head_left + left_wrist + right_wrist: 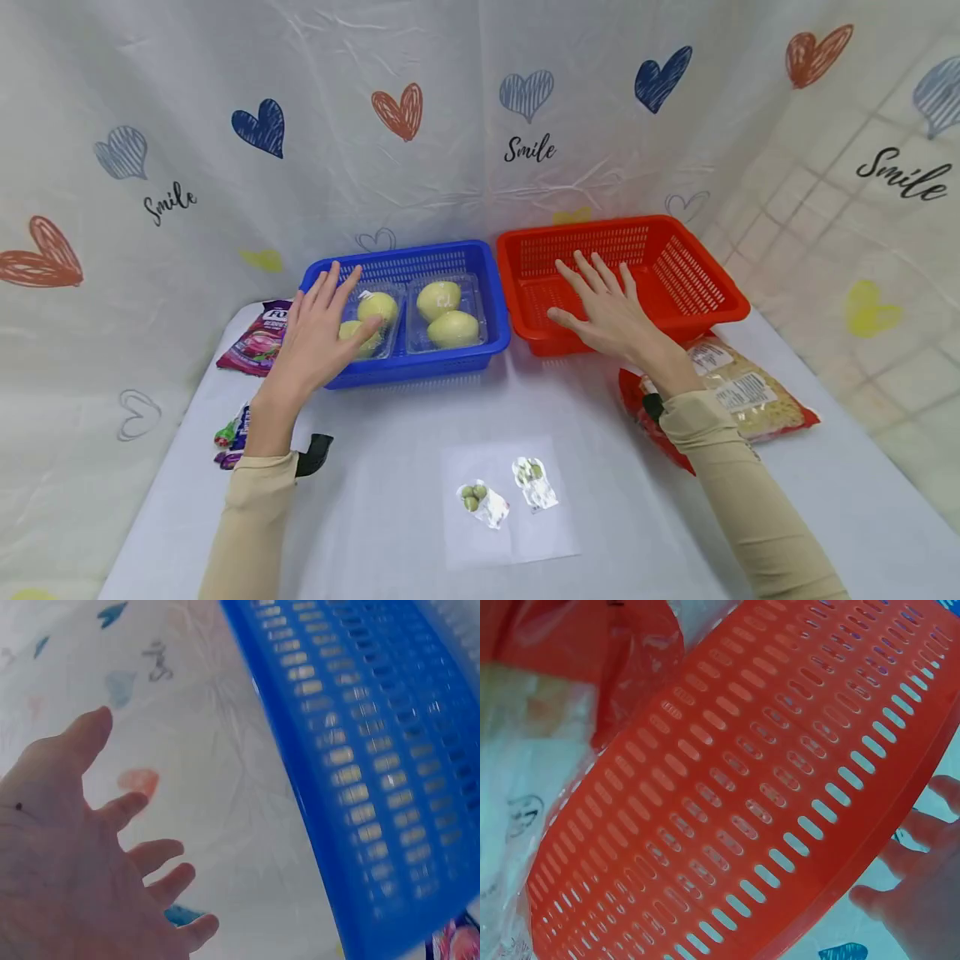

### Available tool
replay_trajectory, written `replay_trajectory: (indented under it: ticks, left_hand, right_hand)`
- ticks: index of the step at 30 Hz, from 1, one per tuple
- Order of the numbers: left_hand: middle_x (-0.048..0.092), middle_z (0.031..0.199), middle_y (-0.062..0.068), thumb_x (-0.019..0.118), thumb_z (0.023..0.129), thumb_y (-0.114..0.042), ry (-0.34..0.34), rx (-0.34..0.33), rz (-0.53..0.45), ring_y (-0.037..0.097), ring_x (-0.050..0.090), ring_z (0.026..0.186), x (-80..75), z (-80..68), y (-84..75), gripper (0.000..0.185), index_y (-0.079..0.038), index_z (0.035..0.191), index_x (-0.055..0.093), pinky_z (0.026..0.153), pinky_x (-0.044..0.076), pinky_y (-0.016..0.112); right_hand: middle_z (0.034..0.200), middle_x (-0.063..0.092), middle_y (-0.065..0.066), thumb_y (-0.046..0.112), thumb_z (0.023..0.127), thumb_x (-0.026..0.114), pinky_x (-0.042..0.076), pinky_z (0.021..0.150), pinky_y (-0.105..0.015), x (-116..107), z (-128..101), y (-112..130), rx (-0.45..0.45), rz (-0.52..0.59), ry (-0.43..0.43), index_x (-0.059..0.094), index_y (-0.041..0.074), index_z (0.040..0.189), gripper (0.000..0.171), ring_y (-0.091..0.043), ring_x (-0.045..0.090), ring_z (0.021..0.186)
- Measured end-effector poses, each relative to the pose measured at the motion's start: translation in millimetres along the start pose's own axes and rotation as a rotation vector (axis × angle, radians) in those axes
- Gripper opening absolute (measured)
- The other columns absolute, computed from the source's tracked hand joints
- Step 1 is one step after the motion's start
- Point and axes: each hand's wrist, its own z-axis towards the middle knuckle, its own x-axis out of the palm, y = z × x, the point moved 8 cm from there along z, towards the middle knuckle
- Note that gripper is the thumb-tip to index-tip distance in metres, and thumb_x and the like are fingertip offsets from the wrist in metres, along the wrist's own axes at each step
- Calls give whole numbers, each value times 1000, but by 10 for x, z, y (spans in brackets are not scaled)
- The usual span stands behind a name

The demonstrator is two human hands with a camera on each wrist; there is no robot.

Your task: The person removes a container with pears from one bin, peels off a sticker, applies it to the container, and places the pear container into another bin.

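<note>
My left hand [322, 321] hovers with straight, spread fingers over the left part of the blue basket [450, 252], holding nothing. In the basket lie two clear clamshell boxes [468, 292] with yellow-green fruit [453, 328]. The left wrist view shows the open palm [67, 855] beside the blue basket wall [375, 772]. My right hand [603, 308] is flat and spread above the front of the empty red basket [697, 275]. Seen from the right wrist, the fingers [922, 892] sit past the red basket's slotted wall [750, 795].
On the white table, two small clear packets of green olives [480, 500] lie on a paper sheet [525, 542] near me. A red bag of pasta [750, 392] lies right of the red basket. A purple snack bag [258, 342] and small candies [231, 435] lie left.
</note>
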Motion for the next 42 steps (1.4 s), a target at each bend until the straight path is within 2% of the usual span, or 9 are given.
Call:
replay_trajectory:
  ticks: [4,8,11,14,21,25,30,35,42]
  left_hand:
    - [-10,174,12,43,98,-72,83,-101,-45,42,-8,161,-9,-186,331,89,-31,166,3,125,-7,71]
    - [-21,169,25,43,99,-71,246,-225,-77,56,-14,155,111,-370,663,99,-19,165,-10,120,-7,78]
    - [-24,166,32,46,98,-70,353,-266,-84,65,-9,150,221,-444,793,106,-13,164,-14,117,2,82]
    - [-24,165,34,50,96,-69,402,-269,-97,70,-3,148,273,-448,807,109,-12,164,-13,112,10,86]
    - [-27,165,30,52,95,-71,426,-306,-121,69,-3,149,284,-456,786,110,-16,165,-12,111,11,87]
    - [-28,166,28,52,95,-71,422,-316,-139,67,-4,150,296,-484,805,109,-16,165,-13,111,11,86]
    - [-28,166,29,53,94,-72,429,-322,-150,68,-3,150,329,-509,804,112,-16,164,-14,112,12,86]
    - [-27,166,29,55,94,-68,421,-315,-163,67,-3,150,330,-477,730,110,-18,165,-13,112,12,86]
    - [-29,165,29,54,97,-65,412,-328,-162,67,-5,150,278,-507,768,107,-17,164,-13,112,10,86]
  right_hand:
    - [174,12,-16,62,100,51,-3,127,-68,24,31,41,-13,24,29,17,22,166,84,-43,7,160]
    - [172,18,-18,61,100,51,4,128,-67,50,144,188,-40,47,93,22,18,165,83,-43,12,159]
    - [172,19,-16,62,100,50,5,128,-67,52,297,417,-73,68,162,24,19,164,82,-41,12,160]
    - [172,21,-15,61,100,52,5,129,-65,24,488,714,-123,85,218,27,19,164,80,-39,13,161]
    - [168,33,-13,57,102,52,15,129,-62,158,1113,1373,-262,-16,350,33,15,161,74,-38,23,158]
    - [171,27,-12,60,102,49,16,130,-61,370,1395,1564,-230,-87,526,27,17,163,78,-38,21,159]
    - [175,12,-4,64,99,51,15,131,-58,536,1514,1542,-65,-129,718,16,25,166,86,-30,13,163]
    - [176,8,3,62,98,56,16,132,-54,538,1532,1388,111,-137,766,15,32,166,84,-26,9,163]
    - [175,13,-1,58,99,58,19,131,-53,643,1632,1466,86,-176,760,17,29,166,84,-28,12,163]
